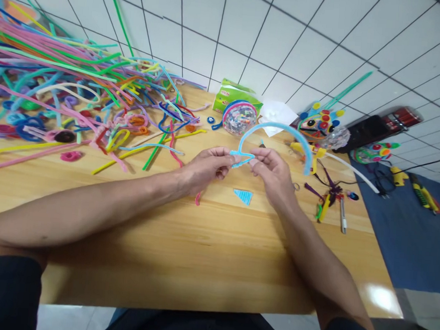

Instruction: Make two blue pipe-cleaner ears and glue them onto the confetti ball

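Observation:
A light-blue pipe cleaner [279, 126] is held between my two hands above the wooden table. One end is bent into a small pointed loop, and the long free end arches up and over to the right. My left hand [214, 163] pinches the loop's left side between thumb and fingers. At the loop's right tip, the thumb and fingers of my right hand [272, 173] are closed on it. Below the hands lies a small blue striped triangle [243, 197], flat on the wood. A short pink twisted piece [198, 198] sits near my left wrist.
A large heap of coloured pipe cleaners [78, 84] covers the left side. Behind my hands are a green packet [228, 92] and a clear decorated ball [240, 118]. To the right are a yellow glue gun [311, 150], a cutter knife [343, 216] and a decorated figure [317, 124].

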{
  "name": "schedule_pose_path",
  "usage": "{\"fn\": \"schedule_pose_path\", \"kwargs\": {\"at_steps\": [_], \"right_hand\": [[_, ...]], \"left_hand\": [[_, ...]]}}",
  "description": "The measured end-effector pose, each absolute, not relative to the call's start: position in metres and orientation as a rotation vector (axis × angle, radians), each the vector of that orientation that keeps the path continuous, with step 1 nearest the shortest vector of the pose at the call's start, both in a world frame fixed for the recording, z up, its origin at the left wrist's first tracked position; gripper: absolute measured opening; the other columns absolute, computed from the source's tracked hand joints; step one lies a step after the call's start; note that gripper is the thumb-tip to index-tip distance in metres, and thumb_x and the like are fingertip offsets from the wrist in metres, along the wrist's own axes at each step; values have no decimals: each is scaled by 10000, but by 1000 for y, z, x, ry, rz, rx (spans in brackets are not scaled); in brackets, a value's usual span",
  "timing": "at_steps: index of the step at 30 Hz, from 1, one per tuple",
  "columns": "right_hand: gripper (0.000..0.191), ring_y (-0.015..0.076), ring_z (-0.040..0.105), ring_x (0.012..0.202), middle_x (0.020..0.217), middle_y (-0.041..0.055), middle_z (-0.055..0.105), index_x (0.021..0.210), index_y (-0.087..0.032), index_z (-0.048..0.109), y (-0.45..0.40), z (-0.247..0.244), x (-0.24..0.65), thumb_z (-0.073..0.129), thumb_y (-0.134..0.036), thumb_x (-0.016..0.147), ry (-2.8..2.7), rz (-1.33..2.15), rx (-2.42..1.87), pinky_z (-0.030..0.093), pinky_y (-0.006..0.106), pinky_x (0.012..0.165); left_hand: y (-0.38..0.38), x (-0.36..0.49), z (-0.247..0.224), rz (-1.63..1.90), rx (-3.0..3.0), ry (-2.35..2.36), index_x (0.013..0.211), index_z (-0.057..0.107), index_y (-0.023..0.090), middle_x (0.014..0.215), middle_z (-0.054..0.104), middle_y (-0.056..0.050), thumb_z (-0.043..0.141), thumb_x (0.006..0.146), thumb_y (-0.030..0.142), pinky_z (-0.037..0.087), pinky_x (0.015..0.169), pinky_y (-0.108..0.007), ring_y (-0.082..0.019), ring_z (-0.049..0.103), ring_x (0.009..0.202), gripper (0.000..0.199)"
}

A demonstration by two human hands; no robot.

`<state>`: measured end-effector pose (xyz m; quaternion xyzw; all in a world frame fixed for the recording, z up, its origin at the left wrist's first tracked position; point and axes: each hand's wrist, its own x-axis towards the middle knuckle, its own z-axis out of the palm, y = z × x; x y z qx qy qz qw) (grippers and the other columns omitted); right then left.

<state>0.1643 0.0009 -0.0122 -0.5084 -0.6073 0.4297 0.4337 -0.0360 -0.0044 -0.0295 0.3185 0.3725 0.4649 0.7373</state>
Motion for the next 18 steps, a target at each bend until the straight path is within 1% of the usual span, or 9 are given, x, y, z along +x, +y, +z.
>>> {"fn": "schedule_pose_path", "kwargs": {"at_steps": [2, 6, 9, 13, 18], "right_hand": [[338, 141, 631, 760, 834, -31, 695, 1028, -233, 701, -3, -15, 157, 846, -419, 787, -1490, 1157, -1243, 548, 301, 758], [369, 137, 635, 753, 797, -53, 680, 1058, -238, 682, -8, -15, 149, 852, -394, 769, -1454, 1165, -1233, 537, 292, 742], [377, 130, 637, 737, 804, -56, 691, 1081, -240, 662, -8, -16, 149, 830, -372, 771, -1464, 1179, -1226, 528, 289, 723], [389, 138, 671, 764, 852, -37, 736, 1084, -247, 648, -9, -17, 149, 830, -352, 757, -1462, 1205, -1231, 544, 294, 737], [416, 130, 680, 749, 820, -53, 738, 1071, -248, 652, -8, -16, 149, 879, -325, 731, -1429, 1256, -1199, 548, 282, 742]], "left_hand": [[-4, -36, -30, 1019, 715, 812, 722, 675, 177, 624, 588, 30, 981, 671, 315, 351, 534, -221, -75, 490, 554, 340], [-4, -36, -32, 1000, 761, 836, 704, 667, 178, 631, 586, 25, 954, 696, 319, 351, 539, -228, -72, 482, 548, 320], [-5, -35, -33, 1011, 828, 824, 695, 662, 180, 619, 572, 26, 926, 728, 338, 349, 548, -230, -71, 468, 546, 309], [-6, -36, -33, 1013, 892, 812, 716, 677, 182, 627, 575, 23, 917, 750, 379, 342, 555, -236, -79, 477, 563, 312], [-6, -36, -33, 1011, 959, 790, 747, 694, 181, 667, 587, 20, 903, 782, 438, 356, 576, -243, -84, 486, 583, 333]]}}
